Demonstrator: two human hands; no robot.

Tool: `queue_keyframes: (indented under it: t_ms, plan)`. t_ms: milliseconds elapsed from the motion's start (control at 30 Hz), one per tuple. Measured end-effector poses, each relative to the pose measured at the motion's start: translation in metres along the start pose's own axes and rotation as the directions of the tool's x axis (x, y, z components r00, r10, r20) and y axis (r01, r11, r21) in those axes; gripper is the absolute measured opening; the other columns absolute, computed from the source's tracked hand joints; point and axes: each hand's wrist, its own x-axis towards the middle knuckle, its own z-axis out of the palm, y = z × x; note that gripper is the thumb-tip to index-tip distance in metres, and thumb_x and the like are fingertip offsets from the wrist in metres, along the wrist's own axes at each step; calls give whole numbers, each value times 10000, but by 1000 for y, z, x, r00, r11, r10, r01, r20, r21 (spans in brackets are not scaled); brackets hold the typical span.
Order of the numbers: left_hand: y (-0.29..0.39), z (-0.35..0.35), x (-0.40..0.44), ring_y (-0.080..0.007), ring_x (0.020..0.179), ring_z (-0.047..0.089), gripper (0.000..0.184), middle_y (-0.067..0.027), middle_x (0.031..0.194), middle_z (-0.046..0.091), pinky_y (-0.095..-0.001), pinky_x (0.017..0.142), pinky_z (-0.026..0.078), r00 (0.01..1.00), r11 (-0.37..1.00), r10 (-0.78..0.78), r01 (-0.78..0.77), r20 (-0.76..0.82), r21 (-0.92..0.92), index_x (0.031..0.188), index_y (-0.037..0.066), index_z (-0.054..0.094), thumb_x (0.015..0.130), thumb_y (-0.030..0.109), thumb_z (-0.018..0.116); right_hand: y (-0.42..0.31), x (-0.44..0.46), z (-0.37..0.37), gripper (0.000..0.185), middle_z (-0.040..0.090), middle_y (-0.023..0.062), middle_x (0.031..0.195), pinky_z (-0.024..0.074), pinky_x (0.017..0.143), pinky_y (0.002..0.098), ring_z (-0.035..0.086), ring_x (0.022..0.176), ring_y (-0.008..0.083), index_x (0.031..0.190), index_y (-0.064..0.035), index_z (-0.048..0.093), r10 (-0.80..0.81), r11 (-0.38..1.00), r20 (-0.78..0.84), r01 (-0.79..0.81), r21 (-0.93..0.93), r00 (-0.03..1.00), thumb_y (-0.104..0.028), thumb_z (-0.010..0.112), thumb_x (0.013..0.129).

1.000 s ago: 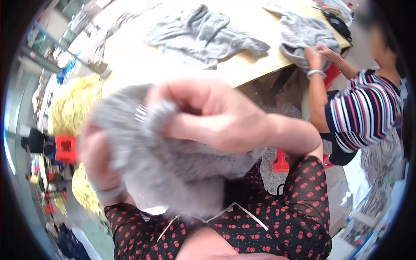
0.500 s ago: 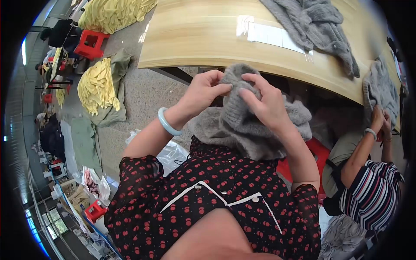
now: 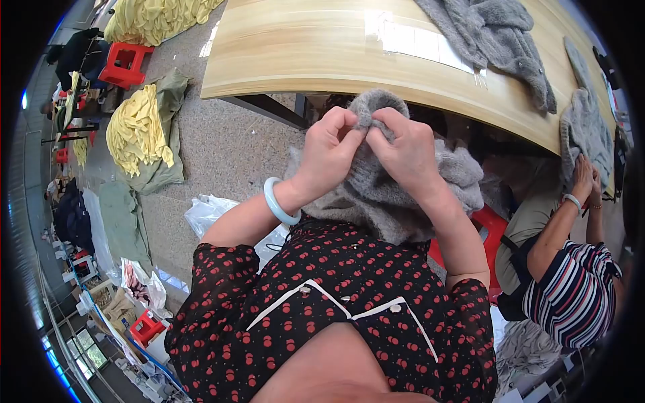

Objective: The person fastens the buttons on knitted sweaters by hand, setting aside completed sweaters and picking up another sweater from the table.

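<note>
A fuzzy grey knit garment lies bunched over my lap, just in front of the table edge. My left hand pinches the garment's upper edge between thumb and fingers. Right beside it, my right hand grips the same edge, with the two thumbs close together. Above my fingers a folded loop of the knit stands up. Whether anything small is held between the fingertips is hidden. A pale bangle circles my left wrist.
The wooden table carries another grey knit garment. At right, a co-worker in a striped top handles a grey knit. Yellow cloth and a red stool stand left; a plastic bag lies near my left arm.
My two hands have come closer together on the knit, and the right fingers now pinch its edge beside the left. The view has shifted slightly.
</note>
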Motion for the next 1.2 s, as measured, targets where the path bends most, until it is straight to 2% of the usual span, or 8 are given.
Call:
queue_keyframes:
  t_ms: [100, 233, 400, 633, 800, 900, 1000, 1200]
  plan:
    - [-4, -8, -1, -70, 600, 473, 63, 11, 725, 547, -257, 512, 391, 972, 876, 233, -228, 41, 426, 844, 28, 530, 848, 91, 528, -4, -5, 10, 113, 595, 141, 656, 458, 504, 402, 591, 582, 305, 797, -49, 583, -64, 996, 27, 66, -57, 998, -123, 583, 711]
    - [1, -39, 9, -89, 607, 487, 91, 0, 739, 552, -261, 548, 413, 987, 897, -9, -64, 163, 437, 857, 23, 537, 848, 114, 534, 0, -4, 19, 169, 578, 165, 687, 464, 563, 326, 600, 616, 276, 912, -57, 584, -39, 992, 128, 22, 127, 991, -93, 585, 747]
    - [42, -85, 29, -93, 708, 575, 198, -25, 860, 621, -224, 656, 460, 824, 828, -445, 527, 350, -190, 932, 7, 581, 849, 186, 563, -9, 13, -34, 238, 596, 176, 746, 459, 652, 310, 605, 680, 269, 974, 5, 573, -9, 984, 284, -41, 171, 959, -94, 594, 759]
    - [36, -100, 35, -114, 783, 597, 206, -47, 905, 626, -261, 738, 485, 860, 766, -389, 501, 330, -404, 968, 11, 586, 862, 183, 550, 22, 15, -63, 154, 551, 190, 648, 426, 586, 375, 547, 634, 339, 772, 16, 569, 93, 910, 285, 35, -413, 954, -126, 620, 745]
    - [62, -122, 52, -124, 762, 599, 195, -58, 870, 629, -264, 717, 480, 961, 838, -275, 250, 21, -485, 945, 16, 595, 862, 187, 552, -22, 14, -109, 102, 553, 68, 784, 419, 624, 264, 528, 717, 144, 838, 30, 568, 14, 992, 79, -24, 125, 997, -27, 565, 753]
    - [57, -116, 54, -118, 745, 595, 200, -52, 824, 625, -259, 698, 475, 980, 893, -181, 128, -84, -431, 925, 9, 594, 853, 194, 567, -22, 8, -108, 280, 574, 89, 865, 421, 711, 219, 542, 791, 141, 912, 16, 579, -314, 836, -49, 300, 459, 948, 140, 453, 695]
    - [53, -74, 47, -98, 722, 573, 205, -39, 802, 609, -240, 657, 458, 960, 921, -245, 273, 134, -277, 897, 0, 588, 828, 192, 598, -17, -1, -82, 227, 538, 13, 782, 385, 607, 175, 485, 686, 45, 952, -3, 548, 51, 864, 138, -113, 491, 989, 93, 452, 770]
    - [48, -14, 40, -67, 745, 548, 142, -13, 846, 608, -205, 665, 439, 897, 850, -275, 394, 346, -348, 926, 18, 600, 814, 103, 587, -15, -5, -56, 175, 525, 9, 917, 386, 725, 185, 480, 821, 61, 958, -8, 531, 191, 870, 362, -328, 367, 912, 76, 474, 815]
